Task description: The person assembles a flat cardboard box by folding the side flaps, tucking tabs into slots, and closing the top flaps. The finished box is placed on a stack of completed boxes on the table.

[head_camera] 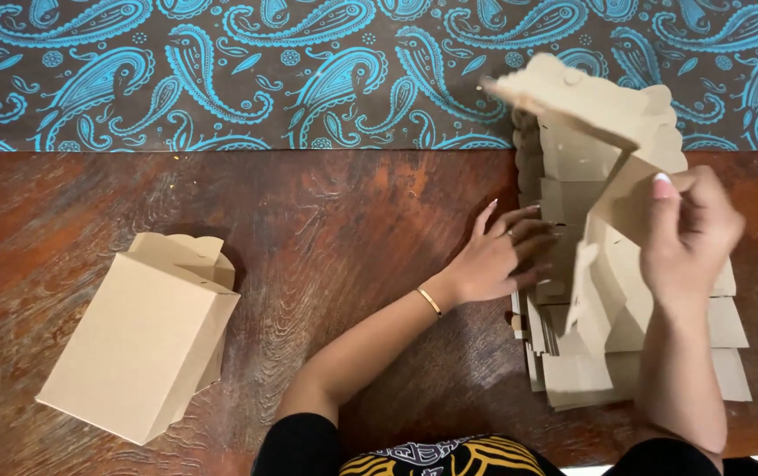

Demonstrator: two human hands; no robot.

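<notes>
step: you lifted one box blank point(612, 167) off flat stack point(639, 353) | right hand point(692, 238) pinched shut on blank | left hand point(498, 260) open, fingers spread, steadying stack | folded box point(136, 344) well left of stack | next: likely needs both hands to fold blank

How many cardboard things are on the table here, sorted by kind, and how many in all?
Folded-up box: 1
Flat box blank lifted by the right hand: 1
Stack of flat blanks under the left hand: 1 stack, sheets too many to count
Total: 3
</notes>
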